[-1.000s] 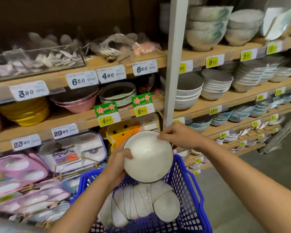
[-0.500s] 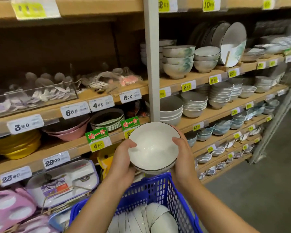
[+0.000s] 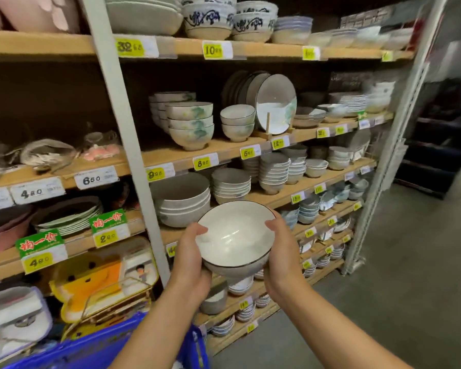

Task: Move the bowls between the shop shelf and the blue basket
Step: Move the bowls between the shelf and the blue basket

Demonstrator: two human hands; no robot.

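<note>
A white bowl with a thin dark rim is held upright in front of the shop shelf. My left hand grips its left side, thumb on the rim. On the right side my right hand grips it the same way. The bowl hovers level with the stacks of grey bowls on the middle shelf. Only the top edge of the blue basket shows at the bottom left, below my forearms; its contents are out of view.
Wooden shelves carry many stacks of bowls and plates with yellow price tags. A grey upright post divides the shelving just left of the bowl. Boxed children's tableware sits low on the left. Bare concrete floor lies to the right.
The bowl has been lifted out of the basket and turned mouth-up, now gripped by both hands. The view has tilted upward, so the basket has dropped almost out of sight.
</note>
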